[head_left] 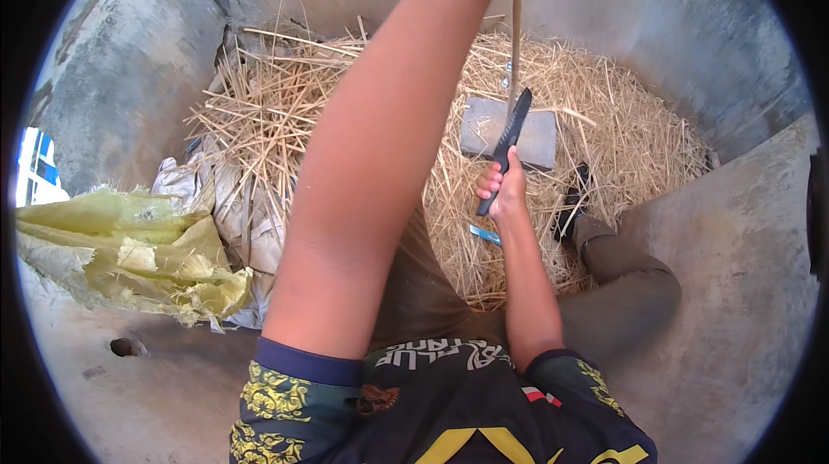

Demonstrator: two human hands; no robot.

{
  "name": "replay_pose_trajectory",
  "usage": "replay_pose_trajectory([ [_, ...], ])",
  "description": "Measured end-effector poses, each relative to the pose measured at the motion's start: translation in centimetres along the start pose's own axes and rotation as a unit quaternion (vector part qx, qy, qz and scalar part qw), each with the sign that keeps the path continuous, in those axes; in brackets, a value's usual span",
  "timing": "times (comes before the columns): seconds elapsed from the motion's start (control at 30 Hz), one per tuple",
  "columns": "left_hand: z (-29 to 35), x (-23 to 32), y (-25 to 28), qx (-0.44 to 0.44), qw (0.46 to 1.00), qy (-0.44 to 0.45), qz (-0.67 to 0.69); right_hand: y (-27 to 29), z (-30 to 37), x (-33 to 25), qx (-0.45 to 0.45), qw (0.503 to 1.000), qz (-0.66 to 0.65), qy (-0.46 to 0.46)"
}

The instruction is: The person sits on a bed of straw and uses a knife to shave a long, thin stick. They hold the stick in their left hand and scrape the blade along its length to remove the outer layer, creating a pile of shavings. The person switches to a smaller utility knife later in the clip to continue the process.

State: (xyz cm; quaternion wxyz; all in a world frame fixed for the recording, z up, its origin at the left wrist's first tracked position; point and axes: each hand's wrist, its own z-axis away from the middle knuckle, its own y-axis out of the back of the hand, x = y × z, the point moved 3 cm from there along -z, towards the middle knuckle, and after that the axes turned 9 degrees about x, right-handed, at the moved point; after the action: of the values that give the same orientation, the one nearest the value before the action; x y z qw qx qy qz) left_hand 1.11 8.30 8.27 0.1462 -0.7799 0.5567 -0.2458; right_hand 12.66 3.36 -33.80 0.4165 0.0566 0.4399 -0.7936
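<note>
From my end I see the right hand (508,186) with its fingers curled firmly round the handle of a black knife (515,125), the thumb lying along it and the blade pointing up and away. The knife is over a grey block (541,140), which lies on the straw (622,110). A thin strip (516,28) runs down from the top edge to the blade; I can't tell whether they touch. The left arm (371,136) reaches out past the top edge, so I can't tell how the left hand's fingers are set. A yellow sack (147,244) lies crumpled at left.
</note>
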Motion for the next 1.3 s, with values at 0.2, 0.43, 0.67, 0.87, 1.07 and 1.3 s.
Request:
replay_pose_trajectory([
  [0.2, -0.9, -0.8, 2.4, 0.029, 0.997, 0.039, -0.067, -3.6, 2.5, -3.1, -0.265, 0.902, -0.257, -0.225],
  [0.43, -1.7, 0.4, 4.0, 0.069, 0.987, -0.02, -0.142, -6.6, 10.5, -5.6, -0.213, 0.931, -0.144, -0.258],
  [0.67, -1.0, 0.4, 3.6, 0.07, 0.993, 0.01, -0.099, -16.9, 24.7, -14.3, -0.043, 0.804, 0.229, 0.546],
  [0.87, 0.7, -1.6, -0.5, 0.051, 0.995, 0.043, -0.079, -1.1, 4.6, -10.8, 0.153, 0.564, 0.555, 0.592],
  [1.07, -1.0, -1.2, 0.8, 0.051, 0.993, 0.065, -0.088, 10.2, -3.2, -1.7, 0.258, 0.599, 0.689, 0.315],
  [1.3, 0.3, 0.5, 2.5, 0.07, 0.996, 0.019, -0.058, 6.6, -1.1, -1.3, 0.315, 0.586, 0.669, 0.331],
])
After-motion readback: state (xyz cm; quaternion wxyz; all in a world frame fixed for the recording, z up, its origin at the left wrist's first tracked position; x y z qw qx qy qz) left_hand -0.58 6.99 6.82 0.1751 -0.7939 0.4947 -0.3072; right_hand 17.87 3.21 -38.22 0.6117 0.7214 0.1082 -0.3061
